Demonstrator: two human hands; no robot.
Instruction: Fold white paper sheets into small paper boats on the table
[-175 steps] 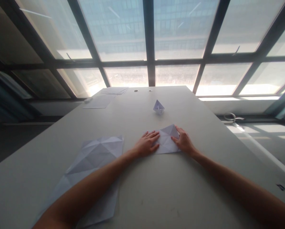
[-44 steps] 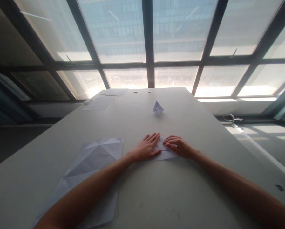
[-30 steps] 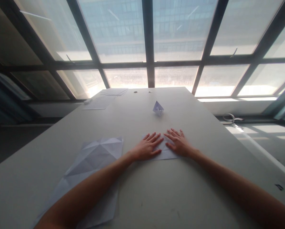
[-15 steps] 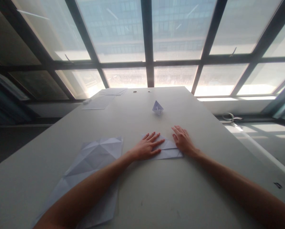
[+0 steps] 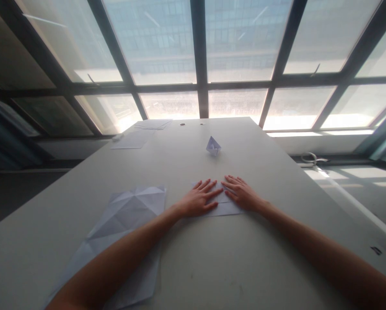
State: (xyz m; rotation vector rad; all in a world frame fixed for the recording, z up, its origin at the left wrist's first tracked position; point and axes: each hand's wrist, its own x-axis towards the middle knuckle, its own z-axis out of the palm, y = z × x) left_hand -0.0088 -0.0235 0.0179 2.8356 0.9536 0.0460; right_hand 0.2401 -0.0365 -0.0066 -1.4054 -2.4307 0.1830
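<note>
Crease-flattening step on folded paper (image 5: 224,207).
Left hand (image 5: 197,201) and right hand (image 5: 242,197) lie open, palms down; next move calls for firm pressure along the fold.

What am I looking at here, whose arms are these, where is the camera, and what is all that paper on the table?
The single picture comes from a camera worn on a person's head, looking forward and down. The two bare arms are that person's own. Their left hand and right hand press flat on a small folded white paper piece; nothing is gripped. All this lies on a long pale grey table. At the left lies a large creased white sheet; farther off stands a small folded paper boat, with flat sheets near the windows.
</note>
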